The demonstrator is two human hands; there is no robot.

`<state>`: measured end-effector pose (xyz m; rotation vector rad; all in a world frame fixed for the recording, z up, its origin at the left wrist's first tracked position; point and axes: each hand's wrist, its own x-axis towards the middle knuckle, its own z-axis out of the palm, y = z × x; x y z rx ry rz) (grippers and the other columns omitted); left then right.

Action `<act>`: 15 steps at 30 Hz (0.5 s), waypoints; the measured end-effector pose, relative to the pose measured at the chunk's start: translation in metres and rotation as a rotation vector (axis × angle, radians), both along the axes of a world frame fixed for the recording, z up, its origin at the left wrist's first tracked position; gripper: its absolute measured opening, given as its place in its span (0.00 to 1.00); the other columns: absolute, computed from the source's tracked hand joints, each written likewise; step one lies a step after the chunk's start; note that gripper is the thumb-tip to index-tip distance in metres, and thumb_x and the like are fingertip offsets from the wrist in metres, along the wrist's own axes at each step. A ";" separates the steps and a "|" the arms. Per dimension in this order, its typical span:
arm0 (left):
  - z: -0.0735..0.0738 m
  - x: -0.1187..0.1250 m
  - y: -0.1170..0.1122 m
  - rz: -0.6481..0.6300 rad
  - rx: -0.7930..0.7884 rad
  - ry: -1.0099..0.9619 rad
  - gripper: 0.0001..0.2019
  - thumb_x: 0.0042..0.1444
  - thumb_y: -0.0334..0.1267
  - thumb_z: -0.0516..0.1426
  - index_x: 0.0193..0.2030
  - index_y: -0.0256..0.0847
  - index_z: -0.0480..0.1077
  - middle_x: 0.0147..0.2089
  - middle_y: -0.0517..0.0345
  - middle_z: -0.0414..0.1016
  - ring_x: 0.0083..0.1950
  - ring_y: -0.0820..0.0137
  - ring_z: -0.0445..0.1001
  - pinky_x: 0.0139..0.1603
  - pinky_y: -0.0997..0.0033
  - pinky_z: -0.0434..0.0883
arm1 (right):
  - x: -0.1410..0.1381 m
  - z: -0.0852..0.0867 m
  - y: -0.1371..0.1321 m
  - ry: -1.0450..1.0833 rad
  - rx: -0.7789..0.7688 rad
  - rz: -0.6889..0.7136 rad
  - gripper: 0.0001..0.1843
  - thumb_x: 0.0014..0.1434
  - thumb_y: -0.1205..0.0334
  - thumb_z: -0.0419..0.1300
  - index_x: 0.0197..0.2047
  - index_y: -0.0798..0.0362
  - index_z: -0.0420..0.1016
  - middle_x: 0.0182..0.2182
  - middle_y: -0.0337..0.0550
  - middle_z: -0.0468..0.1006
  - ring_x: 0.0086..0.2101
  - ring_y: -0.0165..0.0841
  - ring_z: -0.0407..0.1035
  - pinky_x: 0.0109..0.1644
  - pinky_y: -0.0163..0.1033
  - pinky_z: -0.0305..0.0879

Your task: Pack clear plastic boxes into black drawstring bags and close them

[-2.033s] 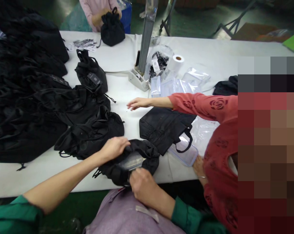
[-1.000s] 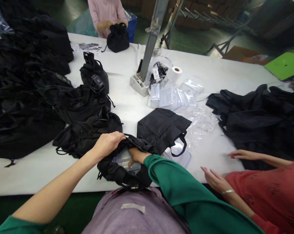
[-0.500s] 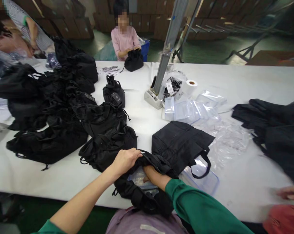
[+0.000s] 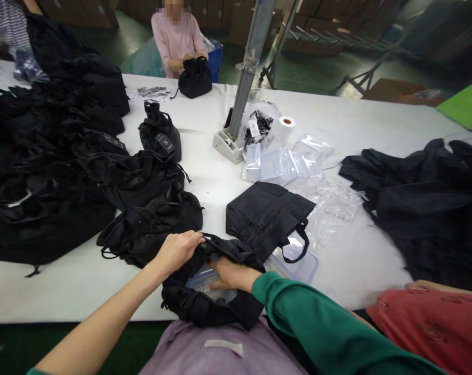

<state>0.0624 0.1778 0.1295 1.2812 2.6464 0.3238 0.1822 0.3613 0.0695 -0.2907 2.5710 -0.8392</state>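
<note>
In the head view, my left hand point(image 4: 181, 249) is closed on the upper rim of an open black drawstring bag point(image 4: 220, 311) at the table's front edge. My right hand point(image 4: 230, 273) reaches into the bag's mouth, thumb and fingers apart, against a clear plastic piece point(image 4: 202, 278) inside; some fingertips are hidden. Just beyond lies a black tote bag point(image 4: 267, 216) on its side, its handle loop over a clear, blue-edged plastic sheet point(image 4: 300, 265). Another black drawstring bag point(image 4: 158, 226) rests left of my left hand.
Black bags point(image 4: 36, 156) are heaped at left. A grey post point(image 4: 246, 83) rises from the table, near a label roll point(image 4: 286, 123) and clear plastic pieces point(image 4: 278, 164). Black fabric point(image 4: 427, 208) lies at right, beside a person in red point(image 4: 431, 328). Opposite, a person in pink point(image 4: 179, 39) handles a black bag.
The view has shifted right, so table things appear farther left. My right hand's thumb and fingers show more inside the bag. My left hand keeps its hold on the rim.
</note>
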 end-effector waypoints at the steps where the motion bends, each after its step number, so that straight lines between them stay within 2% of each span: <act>1: 0.000 0.002 -0.001 -0.009 -0.001 -0.004 0.18 0.69 0.45 0.43 0.42 0.42 0.71 0.34 0.56 0.74 0.34 0.67 0.74 0.27 0.71 0.57 | 0.005 0.001 0.001 0.006 0.004 0.033 0.31 0.48 0.61 0.71 0.55 0.54 0.70 0.49 0.48 0.75 0.47 0.42 0.71 0.49 0.41 0.69; 3: 0.004 0.006 0.002 -0.031 -0.008 0.002 0.19 0.69 0.45 0.42 0.42 0.42 0.71 0.33 0.56 0.74 0.32 0.68 0.74 0.26 0.70 0.55 | 0.008 0.002 0.004 -0.005 0.015 0.039 0.33 0.48 0.62 0.70 0.58 0.55 0.68 0.50 0.50 0.74 0.49 0.43 0.70 0.50 0.40 0.67; 5: 0.009 0.007 0.007 -0.051 -0.021 0.018 0.19 0.70 0.45 0.42 0.42 0.42 0.71 0.33 0.56 0.74 0.31 0.68 0.74 0.25 0.70 0.54 | 0.000 0.001 0.007 -0.045 0.012 -0.008 0.33 0.47 0.55 0.71 0.55 0.56 0.70 0.48 0.49 0.76 0.47 0.43 0.70 0.51 0.41 0.67; 8: 0.016 0.004 0.012 -0.056 -0.040 0.040 0.18 0.70 0.45 0.42 0.43 0.41 0.71 0.34 0.55 0.75 0.31 0.68 0.74 0.24 0.70 0.53 | -0.019 0.001 0.008 -0.104 -0.017 -0.032 0.38 0.39 0.47 0.73 0.52 0.55 0.72 0.46 0.48 0.77 0.46 0.42 0.70 0.51 0.42 0.67; 12: 0.016 0.002 0.008 -0.038 -0.035 0.049 0.18 0.70 0.45 0.42 0.43 0.42 0.71 0.33 0.56 0.74 0.32 0.67 0.74 0.25 0.69 0.54 | -0.017 0.011 0.005 -0.178 0.006 0.021 0.40 0.40 0.48 0.73 0.53 0.57 0.69 0.46 0.51 0.76 0.44 0.43 0.71 0.50 0.44 0.68; 15: 0.014 0.003 0.004 -0.027 -0.031 0.046 0.18 0.69 0.45 0.43 0.42 0.42 0.71 0.33 0.56 0.75 0.32 0.66 0.75 0.25 0.68 0.54 | 0.002 0.020 0.001 -0.127 0.066 0.148 0.38 0.43 0.56 0.72 0.55 0.58 0.65 0.46 0.55 0.74 0.44 0.45 0.71 0.48 0.45 0.70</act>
